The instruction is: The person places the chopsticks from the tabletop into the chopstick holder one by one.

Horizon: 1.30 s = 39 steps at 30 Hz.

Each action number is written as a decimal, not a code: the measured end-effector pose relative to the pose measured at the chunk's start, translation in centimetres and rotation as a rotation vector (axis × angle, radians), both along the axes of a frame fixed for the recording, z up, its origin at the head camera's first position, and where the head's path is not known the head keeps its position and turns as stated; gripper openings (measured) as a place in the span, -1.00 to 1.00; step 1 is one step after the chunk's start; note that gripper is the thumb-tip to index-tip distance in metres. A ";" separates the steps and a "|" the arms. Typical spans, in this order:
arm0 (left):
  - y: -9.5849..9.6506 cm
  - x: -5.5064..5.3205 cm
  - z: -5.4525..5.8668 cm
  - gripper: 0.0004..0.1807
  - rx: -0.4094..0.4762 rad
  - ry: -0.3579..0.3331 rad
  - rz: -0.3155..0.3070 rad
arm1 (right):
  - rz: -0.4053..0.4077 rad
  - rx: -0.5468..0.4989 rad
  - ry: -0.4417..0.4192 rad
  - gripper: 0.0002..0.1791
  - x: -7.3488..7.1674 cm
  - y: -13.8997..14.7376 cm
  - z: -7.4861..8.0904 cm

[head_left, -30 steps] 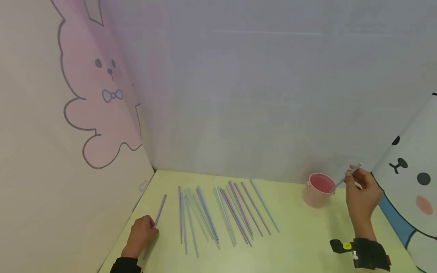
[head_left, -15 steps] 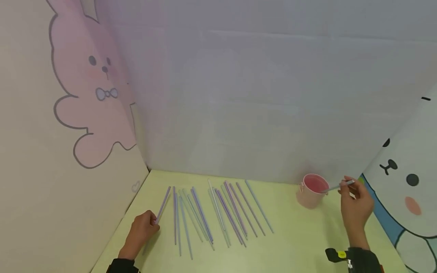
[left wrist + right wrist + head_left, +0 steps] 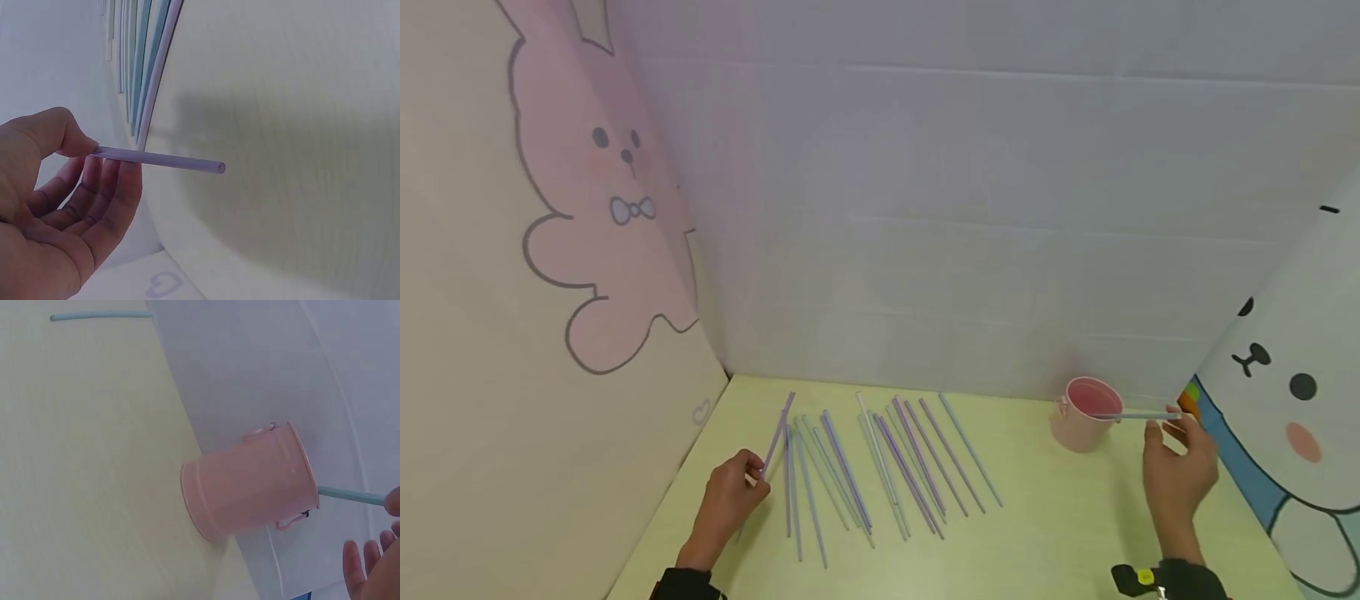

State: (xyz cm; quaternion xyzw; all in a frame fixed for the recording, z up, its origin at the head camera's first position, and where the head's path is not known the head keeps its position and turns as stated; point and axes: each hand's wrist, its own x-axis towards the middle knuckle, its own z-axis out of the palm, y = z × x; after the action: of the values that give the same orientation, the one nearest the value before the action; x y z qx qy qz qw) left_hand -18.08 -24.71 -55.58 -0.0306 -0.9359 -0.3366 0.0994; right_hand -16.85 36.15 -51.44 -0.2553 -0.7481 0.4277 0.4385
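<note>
Thumb and fingertips of my left hand (image 3: 730,493) pinch a purple straw (image 3: 169,160), raised over the table's left side and leaning away. Its upper end overlaps the leftmost of the laid-out straws in the head view. At the right, my right hand (image 3: 1180,471) pinches a pale blue straw (image 3: 1138,416) by one end. That straw lies nearly level, and its far end reaches across the rim into the mouth of a pink bucket (image 3: 253,481). The bucket stands upright with small handle loops at its sides. Its inner floor is hidden.
Several purple, blue, green and white straws (image 3: 917,467) lie spread in a loose row on the pale yellow table (image 3: 1022,542). A wall (image 3: 925,250) rises behind the table. Printed side panels show a rabbit (image 3: 610,233) and a white animal (image 3: 1300,400).
My left hand has lifted the purple straw and moved it right and away. My right hand has tipped the pale blue straw from slanting to nearly level at the bucket.
</note>
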 end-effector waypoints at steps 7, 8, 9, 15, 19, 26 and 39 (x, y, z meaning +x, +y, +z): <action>1.5 -0.6 0.4 -0.76 0.013 0.110 -0.016 | -0.138 -0.139 -0.080 -0.56 0.7 -1.8 -2.4; 1.8 -0.7 0.5 -0.77 0.014 0.112 -0.019 | -0.129 -0.153 -0.091 -0.56 0.8 -2.3 -2.7; 2.1 -0.7 0.7 -0.77 0.018 0.113 -0.025 | -0.117 -0.156 -0.094 -0.57 0.9 -2.8 -3.1; 4.2 -0.4 1.0 -0.75 0.084 0.086 -0.050 | 0.043 -0.131 -0.048 -0.68 0.8 -6.5 -4.1; 5.8 -0.2 0.8 -0.77 0.088 0.088 -0.096 | 0.226 -0.082 0.020 -0.76 0.5 -9.8 -3.9; 8.3 -0.5 0.1 -0.79 0.042 0.149 -0.192 | 0.588 -0.118 0.035 -0.78 0.0 -15.9 -2.7; 12.7 0.3 1.1 -0.79 0.074 0.098 -0.373 | 0.936 -0.288 -0.063 -0.75 0.5 -24.7 -0.7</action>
State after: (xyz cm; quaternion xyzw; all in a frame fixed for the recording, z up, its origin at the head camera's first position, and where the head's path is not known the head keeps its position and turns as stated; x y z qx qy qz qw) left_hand -17.77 -11.98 -54.52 -0.2164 -0.8950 -0.3813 0.0819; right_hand -16.39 11.42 -52.10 0.0373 -0.7285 0.6702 0.1369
